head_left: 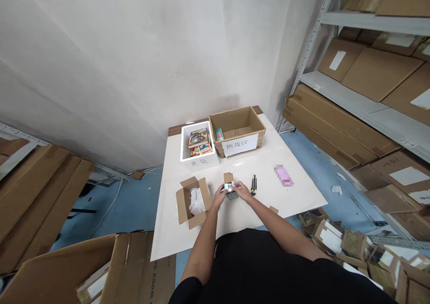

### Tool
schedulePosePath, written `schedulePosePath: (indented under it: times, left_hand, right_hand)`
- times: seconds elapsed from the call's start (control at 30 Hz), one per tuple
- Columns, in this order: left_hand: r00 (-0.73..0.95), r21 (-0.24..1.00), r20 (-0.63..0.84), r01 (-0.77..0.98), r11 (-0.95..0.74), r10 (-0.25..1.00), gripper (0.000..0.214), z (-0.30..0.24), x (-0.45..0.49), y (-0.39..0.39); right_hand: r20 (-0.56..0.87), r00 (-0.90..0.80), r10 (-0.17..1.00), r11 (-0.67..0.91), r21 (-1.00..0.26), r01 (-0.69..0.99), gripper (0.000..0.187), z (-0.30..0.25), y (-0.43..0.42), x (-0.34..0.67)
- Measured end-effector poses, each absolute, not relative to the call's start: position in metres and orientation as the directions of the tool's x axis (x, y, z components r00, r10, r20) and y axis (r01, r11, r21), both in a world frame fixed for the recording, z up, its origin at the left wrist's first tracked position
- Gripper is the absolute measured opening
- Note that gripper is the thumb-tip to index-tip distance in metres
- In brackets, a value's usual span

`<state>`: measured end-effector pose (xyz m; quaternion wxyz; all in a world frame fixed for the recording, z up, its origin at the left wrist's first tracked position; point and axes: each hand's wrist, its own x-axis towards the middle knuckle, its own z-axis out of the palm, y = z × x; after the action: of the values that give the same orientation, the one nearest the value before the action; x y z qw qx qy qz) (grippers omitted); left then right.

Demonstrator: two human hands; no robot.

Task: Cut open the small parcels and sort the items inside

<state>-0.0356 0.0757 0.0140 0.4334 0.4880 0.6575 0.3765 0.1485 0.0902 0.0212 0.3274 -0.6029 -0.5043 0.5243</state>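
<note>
Between my hands, near the middle of the table, stands a small green box (231,196) with its top flap raised and something white at its opening. My left hand (219,197) closes on the box's left side. At the right of the opening, the fingers of my right hand (242,191) are pinched; whether they hold a flap or the white content is too small to tell. A yellow and black utility knife (254,185) lies just to the right of my right hand. To the left sits an open cardboard box (183,205) with a white plastic bag (196,201) inside.
At the back of the white table (302,196) stand a white foam box (200,162) holding books and a large labelled carton (262,131) with a green box inside. A blurred pink item (284,175) lies at right. Shelves (352,96) of cartons line the right side.
</note>
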Motion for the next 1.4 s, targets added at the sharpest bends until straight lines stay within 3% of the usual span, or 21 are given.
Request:
schedulePosePath:
  times: [0.1, 0.17, 0.33, 0.43, 0.6, 1.0, 1.07, 1.23, 1.4]
  left_hand:
    - [-0.090, 0.943, -0.190, 0.259, 0.208, 0.978, 0.051, 0.018, -0.029, 0.077]
    - [-0.073, 0.953, -0.173, 0.240, 0.186, 0.982, 0.053, 0.021, -0.028, 0.076]
    - [-0.006, 0.956, -0.122, 0.267, 0.119, 0.993, 0.043, 0.025, -0.040, 0.065]
    - [0.016, 0.937, -0.097, 0.338, 0.086, 0.995, 0.039, 0.025, -0.044, 0.058]
    - [-0.011, 0.927, -0.088, 0.364, 0.086, 0.996, 0.027, 0.022, -0.040, 0.059]
    - [-0.021, 0.921, -0.055, 0.384, 0.059, 0.998, 0.025, 0.015, -0.034, 0.058]
    - [-0.015, 0.925, -0.065, 0.375, 0.066, 0.998, 0.028, 0.012, -0.033, 0.055]
    - [-0.180, 0.958, -0.167, 0.204, 0.203, 0.969, 0.048, 0.005, -0.026, 0.050]
    - [-0.188, 0.962, -0.163, 0.186, 0.198, 0.968, 0.043, 0.009, -0.022, 0.065]
  right_hand:
    - [-0.325, -0.130, 0.937, -0.282, -0.921, 0.269, 0.022, 0.024, 0.090, 0.151]
    - [-0.329, -0.091, 0.940, -0.293, -0.915, 0.278, 0.027, 0.026, 0.089, 0.156]
    - [-0.226, -0.097, 0.969, -0.198, -0.951, 0.237, 0.037, 0.032, 0.084, 0.168]
    - [-0.161, -0.168, 0.973, -0.116, -0.962, 0.247, 0.033, 0.034, 0.081, 0.169]
    - [-0.149, -0.139, 0.979, -0.087, -0.923, 0.376, 0.020, 0.031, 0.078, 0.163]
    - [-0.118, -0.123, 0.985, -0.058, -0.912, 0.405, 0.017, 0.021, 0.078, 0.160]
    - [-0.153, -0.111, 0.982, -0.103, -0.926, 0.363, 0.020, 0.018, 0.078, 0.159]
    - [-0.315, -0.085, 0.945, -0.307, -0.947, 0.099, 0.055, 0.006, 0.076, 0.155]
    - [-0.288, -0.058, 0.956, -0.289, -0.957, -0.012, 0.046, 0.008, 0.088, 0.145]
